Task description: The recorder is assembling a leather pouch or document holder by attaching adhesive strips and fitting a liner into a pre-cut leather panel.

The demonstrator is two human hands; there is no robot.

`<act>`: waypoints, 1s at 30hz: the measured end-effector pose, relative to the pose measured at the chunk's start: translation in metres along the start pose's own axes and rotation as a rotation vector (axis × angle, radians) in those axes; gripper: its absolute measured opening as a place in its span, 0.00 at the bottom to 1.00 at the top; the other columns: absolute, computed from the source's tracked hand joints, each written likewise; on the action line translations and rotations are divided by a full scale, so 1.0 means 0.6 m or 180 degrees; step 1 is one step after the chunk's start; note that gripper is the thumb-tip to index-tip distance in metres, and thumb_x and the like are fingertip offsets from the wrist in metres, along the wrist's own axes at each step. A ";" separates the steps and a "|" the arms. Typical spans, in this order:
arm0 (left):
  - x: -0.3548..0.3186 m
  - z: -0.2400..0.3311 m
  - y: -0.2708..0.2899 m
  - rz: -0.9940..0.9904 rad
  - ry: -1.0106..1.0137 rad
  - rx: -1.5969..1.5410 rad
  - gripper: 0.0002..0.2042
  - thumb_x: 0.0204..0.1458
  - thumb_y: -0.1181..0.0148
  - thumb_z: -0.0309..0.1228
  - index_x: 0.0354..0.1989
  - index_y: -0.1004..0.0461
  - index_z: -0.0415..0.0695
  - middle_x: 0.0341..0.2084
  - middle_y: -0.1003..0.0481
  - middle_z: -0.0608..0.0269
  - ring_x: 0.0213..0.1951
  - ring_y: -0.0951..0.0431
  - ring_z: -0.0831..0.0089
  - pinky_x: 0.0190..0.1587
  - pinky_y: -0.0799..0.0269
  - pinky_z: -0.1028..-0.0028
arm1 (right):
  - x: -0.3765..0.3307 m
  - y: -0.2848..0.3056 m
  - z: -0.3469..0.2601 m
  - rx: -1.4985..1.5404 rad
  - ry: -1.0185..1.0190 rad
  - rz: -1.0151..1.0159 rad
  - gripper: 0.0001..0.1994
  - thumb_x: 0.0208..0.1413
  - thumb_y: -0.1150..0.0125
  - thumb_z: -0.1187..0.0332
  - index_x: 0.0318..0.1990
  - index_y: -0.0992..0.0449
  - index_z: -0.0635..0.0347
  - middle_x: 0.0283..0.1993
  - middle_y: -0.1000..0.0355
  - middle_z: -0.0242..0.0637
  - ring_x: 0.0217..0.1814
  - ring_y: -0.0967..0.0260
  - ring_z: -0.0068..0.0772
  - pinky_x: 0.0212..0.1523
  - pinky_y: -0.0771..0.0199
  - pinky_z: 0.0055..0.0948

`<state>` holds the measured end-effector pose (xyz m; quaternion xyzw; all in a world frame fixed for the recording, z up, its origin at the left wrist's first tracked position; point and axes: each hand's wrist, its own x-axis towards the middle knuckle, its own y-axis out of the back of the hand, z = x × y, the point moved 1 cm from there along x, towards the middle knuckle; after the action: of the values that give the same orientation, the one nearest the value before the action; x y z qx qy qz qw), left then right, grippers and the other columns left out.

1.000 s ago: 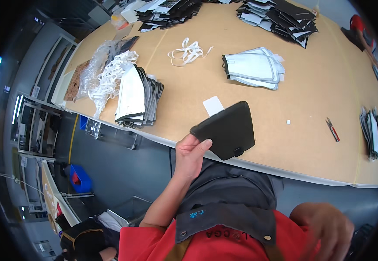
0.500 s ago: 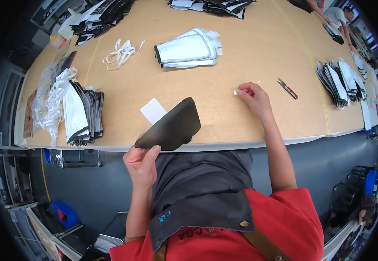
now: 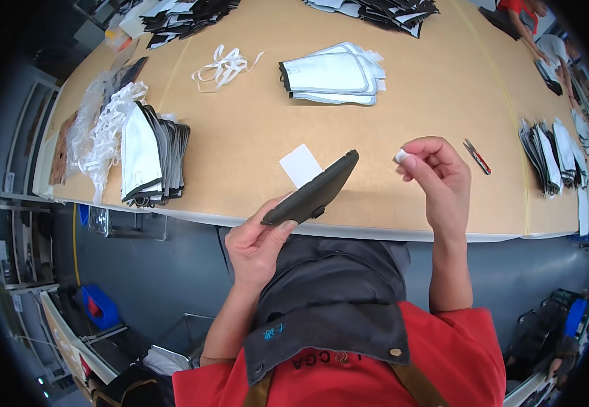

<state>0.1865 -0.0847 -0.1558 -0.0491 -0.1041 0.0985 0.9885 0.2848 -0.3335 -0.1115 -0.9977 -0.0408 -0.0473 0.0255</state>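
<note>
My left hand [image 3: 257, 245] is closed on the lower left end of a dark, flat, stiff-looking fabric panel [image 3: 316, 191], thumb on the near side. The panel is tilted up near the table's front edge, seen almost edge-on, with a small dark tab on its lower side. A white rectangular label or paper [image 3: 301, 165] shows behind its upper edge; whether it is attached I cannot tell. To the right, my right hand [image 3: 441, 178] is raised, pinching a small white piece [image 3: 400, 156] between thumb and fingertips. The piece is apart from the panel.
Red-handled thread snips [image 3: 477, 157] lie beyond my right hand. Ahead is a stack of white panels [image 3: 332, 73], with white cord [image 3: 227, 66] beside it. Dark-edged panels [image 3: 152, 156] stand at left, others [image 3: 552, 156] at right. People work at the far right.
The view has shifted, so the table appears further left-to-right displaced. My left hand has moved right, turning the panel more edge-on. My right hand has lifted and turned, still pinching the white piece.
</note>
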 end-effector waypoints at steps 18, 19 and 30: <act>0.000 0.012 -0.029 -0.0278 -0.0504 0.0737 0.16 0.51 0.38 0.15 0.50 0.23 0.34 0.45 0.20 0.52 0.45 0.18 0.70 0.47 0.24 0.77 | -0.032 -0.070 -0.043 -0.0926 0.0570 -0.0707 0.06 0.51 0.34 0.74 0.28 0.26 0.62 0.26 0.32 0.28 0.22 0.46 0.14 0.21 0.48 0.19; 0.000 0.013 -0.029 -0.0288 -0.0494 0.0742 0.16 0.51 0.38 0.15 0.50 0.23 0.34 0.45 0.20 0.52 0.45 0.18 0.70 0.47 0.24 0.77 | -0.033 -0.071 -0.043 -0.0937 0.0592 -0.0705 0.06 0.51 0.34 0.74 0.27 0.26 0.62 0.26 0.32 0.28 0.22 0.46 0.14 0.21 0.47 0.19; -0.001 0.008 -0.028 -0.0330 -0.0564 0.0792 0.17 0.50 0.38 0.14 0.50 0.23 0.36 0.45 0.20 0.52 0.44 0.18 0.70 0.45 0.23 0.77 | -0.032 -0.076 -0.045 -0.1168 0.0648 -0.0772 0.06 0.51 0.34 0.75 0.27 0.27 0.62 0.24 0.34 0.29 0.22 0.43 0.16 0.22 0.43 0.20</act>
<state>0.1879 -0.1011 -0.1495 0.0880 -0.1803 0.0634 0.9776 0.2592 -0.2913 -0.0845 -0.9635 -0.1483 -0.1569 -0.1581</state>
